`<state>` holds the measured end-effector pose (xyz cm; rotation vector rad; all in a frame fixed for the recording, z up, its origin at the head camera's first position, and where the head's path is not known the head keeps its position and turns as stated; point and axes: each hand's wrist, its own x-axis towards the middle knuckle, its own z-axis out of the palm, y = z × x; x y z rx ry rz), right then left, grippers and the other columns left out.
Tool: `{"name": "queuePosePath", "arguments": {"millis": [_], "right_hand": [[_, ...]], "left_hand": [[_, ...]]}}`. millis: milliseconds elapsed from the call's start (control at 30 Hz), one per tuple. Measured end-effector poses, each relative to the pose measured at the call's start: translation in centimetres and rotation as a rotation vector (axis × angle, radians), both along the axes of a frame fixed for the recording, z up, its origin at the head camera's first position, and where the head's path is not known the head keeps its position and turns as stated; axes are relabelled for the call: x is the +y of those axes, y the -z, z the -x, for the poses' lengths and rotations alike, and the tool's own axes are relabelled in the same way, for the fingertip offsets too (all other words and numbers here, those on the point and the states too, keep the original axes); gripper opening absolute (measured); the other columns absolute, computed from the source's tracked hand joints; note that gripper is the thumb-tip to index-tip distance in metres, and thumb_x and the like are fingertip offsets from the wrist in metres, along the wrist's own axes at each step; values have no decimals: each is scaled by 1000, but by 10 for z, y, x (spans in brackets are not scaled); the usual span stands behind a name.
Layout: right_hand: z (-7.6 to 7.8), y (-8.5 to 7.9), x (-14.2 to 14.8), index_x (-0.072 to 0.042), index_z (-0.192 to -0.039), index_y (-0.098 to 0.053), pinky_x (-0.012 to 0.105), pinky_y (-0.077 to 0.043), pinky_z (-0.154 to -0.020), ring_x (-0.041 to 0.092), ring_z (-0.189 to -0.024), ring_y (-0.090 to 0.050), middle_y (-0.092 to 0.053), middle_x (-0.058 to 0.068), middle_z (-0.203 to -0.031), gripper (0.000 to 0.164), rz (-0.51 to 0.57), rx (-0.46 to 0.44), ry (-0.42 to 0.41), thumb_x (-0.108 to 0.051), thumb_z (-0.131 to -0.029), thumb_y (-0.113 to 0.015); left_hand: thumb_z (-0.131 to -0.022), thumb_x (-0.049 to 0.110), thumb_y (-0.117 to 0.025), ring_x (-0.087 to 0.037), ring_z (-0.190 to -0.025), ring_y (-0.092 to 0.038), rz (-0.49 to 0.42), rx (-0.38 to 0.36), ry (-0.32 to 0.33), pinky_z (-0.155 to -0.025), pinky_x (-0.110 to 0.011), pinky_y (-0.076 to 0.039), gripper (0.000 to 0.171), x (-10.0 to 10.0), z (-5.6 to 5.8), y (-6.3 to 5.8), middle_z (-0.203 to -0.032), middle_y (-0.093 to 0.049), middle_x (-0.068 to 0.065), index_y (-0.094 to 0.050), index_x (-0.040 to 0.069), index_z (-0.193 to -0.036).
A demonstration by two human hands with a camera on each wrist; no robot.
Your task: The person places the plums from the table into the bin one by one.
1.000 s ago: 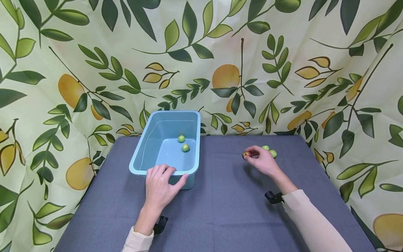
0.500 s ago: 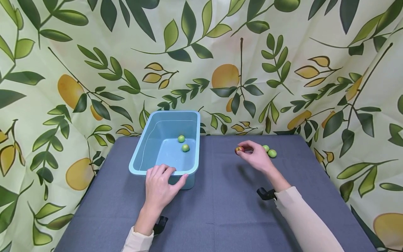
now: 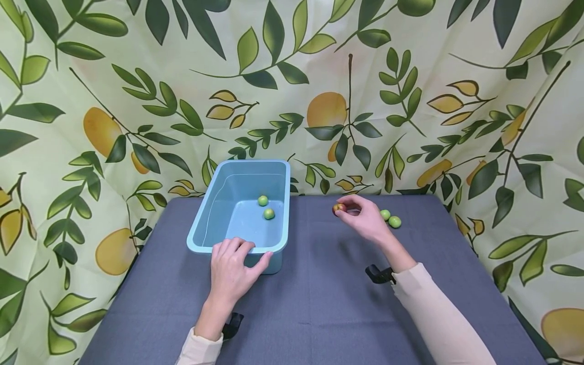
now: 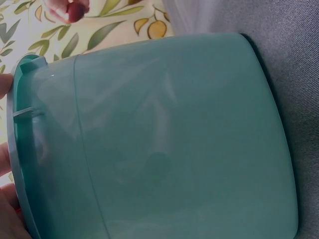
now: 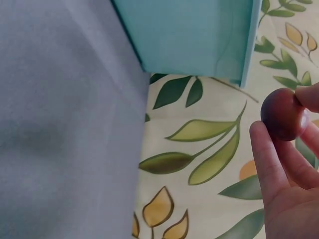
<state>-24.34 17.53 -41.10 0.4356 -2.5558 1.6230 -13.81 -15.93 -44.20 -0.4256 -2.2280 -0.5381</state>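
Note:
A blue plastic tub [image 3: 284, 213] stands on the left of the cloth, two small green round fruits [image 3: 269, 213] lying inside. My left hand [image 3: 234, 271] holds its near rim, fingers bent over the edge and thumb spread out to the right. In the left wrist view the tub's outer wall [image 4: 164, 134] fills most of the picture. To the right of the tub, my right hand [image 3: 367, 220] pinches a small round reddish-brown fruit [image 5: 283, 114] with a yellow patch between thumb and fingertips, raised above the cloth. Behind that hand lie two green fruits [image 3: 394, 222], close together.
A dark grey-blue cloth [image 3: 315, 304] covers the table. A hanging fabric [image 3: 283, 121] printed with leaves and yellow fruit closes off the back and both sides. Black straps [image 3: 380, 274] sit at both wrists.
My right hand has lifted the reddish fruit and carried it left and away from me, baring more of the green fruits. My left hand and the tub stay put.

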Motion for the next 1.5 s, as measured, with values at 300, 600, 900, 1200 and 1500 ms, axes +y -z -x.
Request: {"name": "queuePosePath", "arguments": {"millis": [300,600,900,1200,1500], "right_hand": [[-1,-17,-19,-2,-116,-70,29,-56,-86,22,-94,-69,-69,11,-103,30,21,36,-30,-15,-89,-77],[-5,-26,-43,-1,-116,-70,41,-57,-89,24,-95,-70,-69,12,-106,29,-5,81,-108,-11,-89,-75],[-7,-32,-63,-1,-113,-71,45,-57,-89,20,-92,-67,-68,7,-102,26,-23,165,-152,-9,-89,-75],[-10,-36,-86,-2,-111,-71,43,-57,-87,18,-90,-63,-64,6,-98,24,-30,251,-220,-7,-88,-75],[-15,-45,-106,-2,-111,-71,31,-58,-85,15,-89,-62,-64,4,-98,23,-60,333,-261,-7,-89,-73]], "left_hand": [[-92,59,-58,-28,-70,-54,7,14,1,-71,-46,-41,53,0,1,0,-76,-60,-3,-71,10,-78],[-91,59,-59,-28,-71,-55,9,-3,1,-71,-46,-41,52,-1,0,2,-77,-61,-3,-71,10,-78],[-88,57,-64,-29,-71,-55,5,16,5,-71,-46,-42,49,0,1,2,-76,-61,-4,-71,9,-78],[-87,55,-66,-30,-70,-55,7,29,10,-69,-47,-41,49,0,1,2,-76,-61,-5,-71,7,-78],[-84,52,-71,-30,-70,-55,9,28,15,-68,-46,-41,45,-1,1,1,-77,-62,-7,-72,7,-79]]}}
